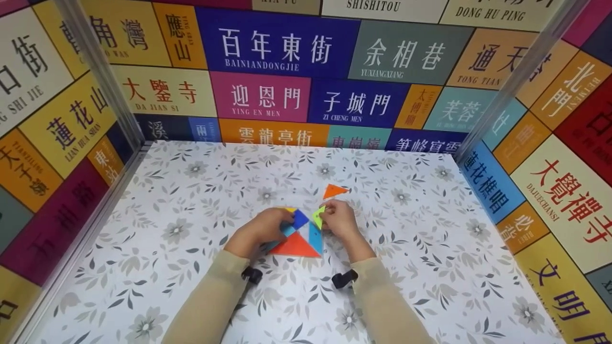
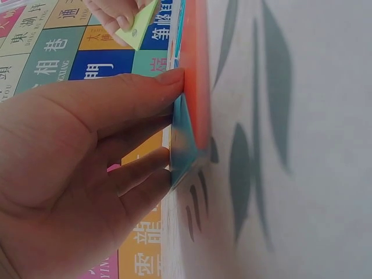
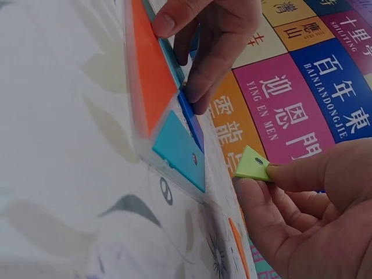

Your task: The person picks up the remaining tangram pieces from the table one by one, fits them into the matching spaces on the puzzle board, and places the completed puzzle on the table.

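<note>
Flat coloured tangram pieces lie together in a clear tray point(image 3: 143, 152) on the table. Among them are a large red-orange triangle point(image 1: 297, 246), a dark blue piece point(image 1: 300, 220), a teal piece point(image 3: 180, 150) and a sliver of yellow piece point(image 1: 291, 209). My left hand point(image 1: 262, 228) rests on their left side, thumb and fingertips touching the pieces, partly covering them. Between thumb and index finger, my right hand point(image 1: 340, 220) pinches a small lime-green piece point(image 3: 252, 165), tilted and raised beside the tray's right edge.
A loose orange triangle point(image 1: 334, 191) lies on the table beyond the right hand. The white tabletop point(image 1: 401, 229) has a grey leaf and flower print. Panels with coloured lettered blocks point(image 1: 277, 43) stand along the back and both sides.
</note>
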### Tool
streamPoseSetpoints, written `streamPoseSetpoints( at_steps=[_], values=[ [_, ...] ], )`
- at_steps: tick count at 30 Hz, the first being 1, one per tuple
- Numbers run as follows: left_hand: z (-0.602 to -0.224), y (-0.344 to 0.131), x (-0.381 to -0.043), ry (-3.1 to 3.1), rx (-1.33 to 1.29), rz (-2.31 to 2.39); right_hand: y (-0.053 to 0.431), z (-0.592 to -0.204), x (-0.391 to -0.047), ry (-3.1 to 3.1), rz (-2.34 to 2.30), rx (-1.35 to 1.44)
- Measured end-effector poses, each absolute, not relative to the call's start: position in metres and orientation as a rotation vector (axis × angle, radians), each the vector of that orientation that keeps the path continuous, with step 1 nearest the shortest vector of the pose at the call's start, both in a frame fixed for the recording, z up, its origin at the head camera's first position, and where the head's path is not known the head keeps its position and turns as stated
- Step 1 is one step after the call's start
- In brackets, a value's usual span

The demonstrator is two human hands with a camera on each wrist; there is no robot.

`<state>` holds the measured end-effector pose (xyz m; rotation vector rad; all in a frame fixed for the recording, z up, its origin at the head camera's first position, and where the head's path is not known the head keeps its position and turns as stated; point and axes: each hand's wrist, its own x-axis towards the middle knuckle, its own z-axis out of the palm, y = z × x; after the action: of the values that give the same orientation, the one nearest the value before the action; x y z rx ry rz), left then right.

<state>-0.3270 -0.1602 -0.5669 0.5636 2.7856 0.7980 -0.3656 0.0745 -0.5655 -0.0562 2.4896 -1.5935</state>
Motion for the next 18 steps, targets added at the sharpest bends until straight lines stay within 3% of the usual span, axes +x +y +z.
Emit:
streamPoseSetpoints(
  at_steps=[18],
  values=[
    [-0.565,-0.16,-0.328,2.794,0.627,0.777,0.052,-0.573,-0.354,2.441,-1.509,-0.046]
  ],
)
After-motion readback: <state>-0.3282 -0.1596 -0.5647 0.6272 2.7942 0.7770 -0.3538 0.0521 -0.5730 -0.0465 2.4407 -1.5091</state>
